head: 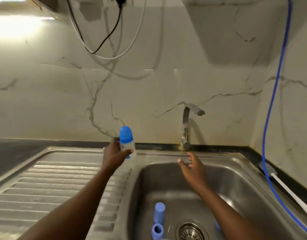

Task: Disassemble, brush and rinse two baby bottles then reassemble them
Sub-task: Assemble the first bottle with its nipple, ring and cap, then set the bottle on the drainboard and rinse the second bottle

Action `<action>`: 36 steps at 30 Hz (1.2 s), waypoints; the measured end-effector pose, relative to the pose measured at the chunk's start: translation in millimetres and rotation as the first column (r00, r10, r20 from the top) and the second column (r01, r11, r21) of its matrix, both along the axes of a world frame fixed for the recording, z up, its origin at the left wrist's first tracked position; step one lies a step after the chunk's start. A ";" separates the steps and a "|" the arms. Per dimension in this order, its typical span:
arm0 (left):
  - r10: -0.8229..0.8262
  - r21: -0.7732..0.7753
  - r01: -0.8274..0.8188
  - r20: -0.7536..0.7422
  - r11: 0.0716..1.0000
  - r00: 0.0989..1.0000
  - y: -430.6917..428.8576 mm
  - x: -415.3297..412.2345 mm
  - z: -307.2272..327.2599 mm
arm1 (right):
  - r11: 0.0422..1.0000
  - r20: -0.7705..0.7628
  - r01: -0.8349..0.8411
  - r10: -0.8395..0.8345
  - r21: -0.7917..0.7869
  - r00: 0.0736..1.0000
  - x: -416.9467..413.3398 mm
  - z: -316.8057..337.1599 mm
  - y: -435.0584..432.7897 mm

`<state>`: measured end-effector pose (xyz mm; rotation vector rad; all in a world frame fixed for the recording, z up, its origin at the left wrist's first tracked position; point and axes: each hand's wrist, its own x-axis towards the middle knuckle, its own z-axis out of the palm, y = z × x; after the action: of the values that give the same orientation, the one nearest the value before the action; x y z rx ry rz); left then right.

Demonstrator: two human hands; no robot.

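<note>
we see a small clear plastic baby bottle with a rounded bright blue cap (pixel 126 141) held upright in the left hand (pixel 114 154). the thumb crosses the front of the clear body and the fingers wrap behind it. the picture is too blurred for us to read any marking on the bottle. the bottle sits above the back rim of the stainless steel sink (pixel 235 170), just where the ribbed steel drainboard (pixel 54 179) meets the basin.

the right hand (pixel 190 168) holds nothing. its fingers are spread and loosely extended over the back of the basin, well apart from the bottle and near the base of the curved chrome tap (pixel 185 127).

down in the basin we see a pale blue upright plastic cylinder (pixel 159 213), with a pale blue hollow plastic ring (pixel 157 231) just in front of it. both lie left of the round metal drain strainer (pixel 191 231).

on the dark counter at the right lies a long white-handled bottle brush (pixel 287 191), and a blue hose (pixel 270 118) hangs down across its head. 2 cables, 1 black (pixel 113 32) and 1 white (pixel 132 44), loop on the veined marble-look wall (pixel 45 101).
</note>
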<state>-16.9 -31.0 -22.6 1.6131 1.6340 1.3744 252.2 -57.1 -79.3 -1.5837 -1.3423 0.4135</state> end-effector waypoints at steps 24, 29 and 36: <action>0.027 -0.018 -0.027 -0.009 0.999 1.000 43.1 -25.6 -35.3 | 0.997 -0.034 -0.066 0.065 -0.043 0.997 -16.1 -20.3 9.3; 0.016 -0.020 -0.016 -0.020 1.000 1.000 43.2 -22.9 -37.1 | 0.998 -0.167 -0.057 0.051 -0.028 0.985 -15.5 -31.9 3.2; 0.169 0.041 -0.169 0.004 0.985 0.986 36.2 -16.7 -48.2 | 0.995 -0.133 -0.007 -0.007 -0.101 0.991 -10.7 -46.4 -4.7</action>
<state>-33.6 5.1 -70.7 1.5260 1.7880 1.5012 241.5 -61.8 -125.6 -1.6098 -1.2358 0.5854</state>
